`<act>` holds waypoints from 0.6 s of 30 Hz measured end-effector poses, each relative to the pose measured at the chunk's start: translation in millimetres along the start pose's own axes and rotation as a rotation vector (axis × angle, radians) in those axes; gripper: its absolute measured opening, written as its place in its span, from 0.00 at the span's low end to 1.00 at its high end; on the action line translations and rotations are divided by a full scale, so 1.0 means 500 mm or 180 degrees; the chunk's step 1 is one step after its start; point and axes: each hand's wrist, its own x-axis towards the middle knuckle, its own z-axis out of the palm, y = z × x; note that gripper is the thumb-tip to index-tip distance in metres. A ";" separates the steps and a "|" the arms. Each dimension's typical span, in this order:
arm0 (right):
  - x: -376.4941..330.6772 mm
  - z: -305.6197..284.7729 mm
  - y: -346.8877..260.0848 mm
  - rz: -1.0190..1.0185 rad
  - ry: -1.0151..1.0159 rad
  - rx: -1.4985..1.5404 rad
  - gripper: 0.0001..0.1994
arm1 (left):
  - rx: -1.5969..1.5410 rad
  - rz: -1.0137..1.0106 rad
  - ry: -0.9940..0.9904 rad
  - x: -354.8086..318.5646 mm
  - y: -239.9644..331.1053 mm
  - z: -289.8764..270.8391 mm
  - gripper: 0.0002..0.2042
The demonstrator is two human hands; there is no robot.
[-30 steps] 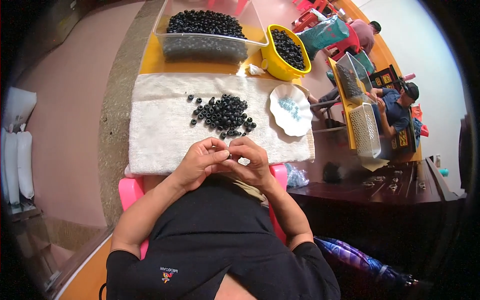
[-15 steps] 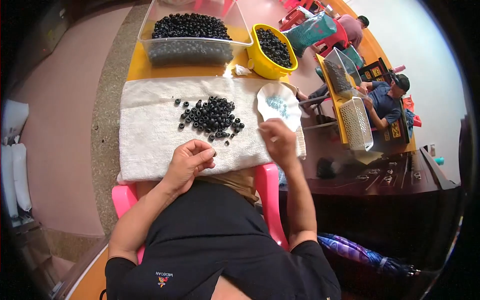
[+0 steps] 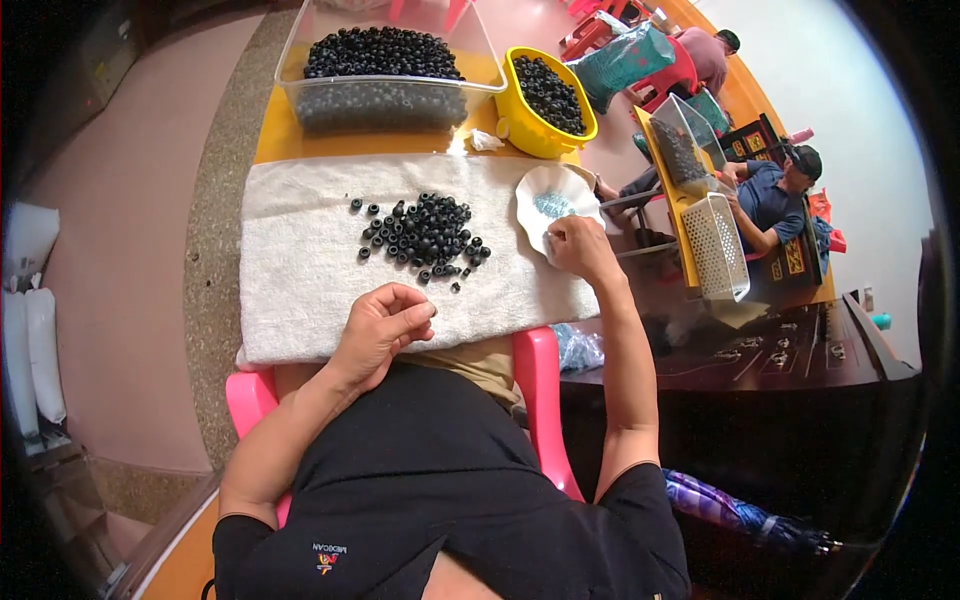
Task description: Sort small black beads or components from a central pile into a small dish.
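My left hand point(image 3: 383, 328) is over the near part of a white towel point(image 3: 295, 270), thumb and forefinger pinched together; anything between them is too small to make out. A heap of small round black parts with holes point(image 3: 425, 228) lies just beyond it on the towel. To the right, my right hand point(image 3: 583, 248) reaches over the near edge of a white scalloped dish point(image 3: 530, 205), its fingers drawn together. Small pale blue-grey pieces point(image 3: 550, 205) lie in the dish. The right fingertips are partly hidden, and what they pinch cannot be made out.
Behind the towel stand a clear plastic bin point(image 3: 390, 100) of black parts and a yellow basket point(image 3: 508, 110) of more. A crumpled white tissue point(image 3: 486, 140) lies between them. At right, a co-worker point(image 3: 770, 200) sits by a white perforated basket point(image 3: 715, 245). Pink chair arms point(image 3: 540, 390) flank me.
My right hand has moved right and slightly forward from the towel's edge to the dish, its fingers now lowered at it. My left hand has barely shifted and stays pinched.
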 end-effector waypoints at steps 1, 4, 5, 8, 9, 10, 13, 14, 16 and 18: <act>0.001 0.000 0.000 0.0001 0.0001 -0.0003 0.08 | -0.0002 0.0001 -0.0003 0.000 0.000 0.000 0.05; 0.002 0.003 -0.002 -0.0005 -0.0123 0.0147 0.08 | 0.0018 0.0008 -0.0035 0.001 0.000 -0.003 0.05; -0.009 0.005 -0.002 -0.0194 0.0320 0.0351 0.07 | 0.0013 0.0004 -0.0032 0.001 0.000 -0.001 0.05; -0.032 -0.002 -0.027 -0.0549 0.0870 0.0877 0.06 | -0.0007 0.0029 -0.0025 0.001 0.000 -0.002 0.05; -0.045 -0.011 -0.039 -0.0672 0.0992 0.1180 0.06 | -0.0015 0.0042 -0.0065 0.000 -0.002 -0.001 0.05; -0.055 -0.015 -0.053 -0.0679 0.0985 0.1195 0.06 | -0.0011 0.0040 -0.0047 -0.001 -0.002 0.000 0.05; -0.084 -0.003 -0.100 -0.0797 0.1130 0.1714 0.07 | 0.0003 0.0028 -0.0083 -0.002 -0.002 0.001 0.05; -0.097 0.009 -0.119 -0.0487 0.0795 0.2536 0.06 | 0.0002 0.0027 -0.0128 0.000 -0.004 0.000 0.05; -0.115 0.022 -0.162 -0.0196 0.0268 0.3695 0.04 | 0.0004 0.0033 -0.0165 0.002 -0.011 -0.001 0.05; -0.132 0.032 -0.197 -0.0382 -0.0061 0.4196 0.05 | -0.0056 -0.0013 -0.0241 0.001 -0.016 -0.002 0.06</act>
